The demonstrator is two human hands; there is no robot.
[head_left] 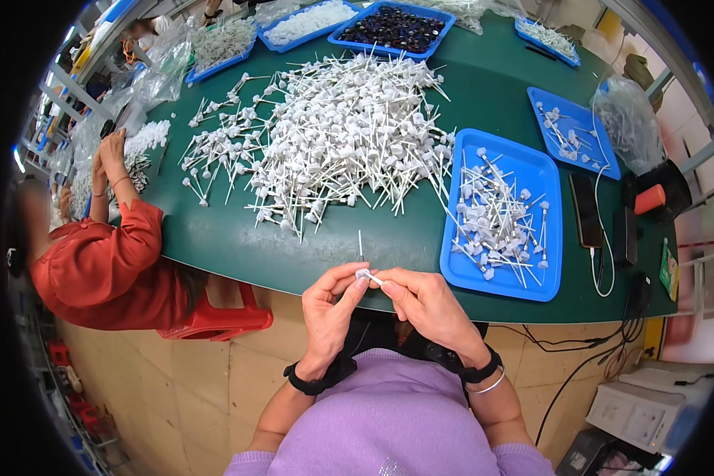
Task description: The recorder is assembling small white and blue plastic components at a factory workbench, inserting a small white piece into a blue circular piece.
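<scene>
Before the white pump pile (333, 135), both hands (381, 305) pinch one pump piece (365, 275).

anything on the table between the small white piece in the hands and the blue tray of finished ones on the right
Nothing visible does. The small white piece, pinched by the left hand and the right hand, sits at the table edge; only bare green surface separates it from the blue tray.

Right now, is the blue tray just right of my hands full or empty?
Partly full. The blue tray holds a loose scatter of white pump pieces with tubes, while bare blue floor shows along its right side.
</scene>
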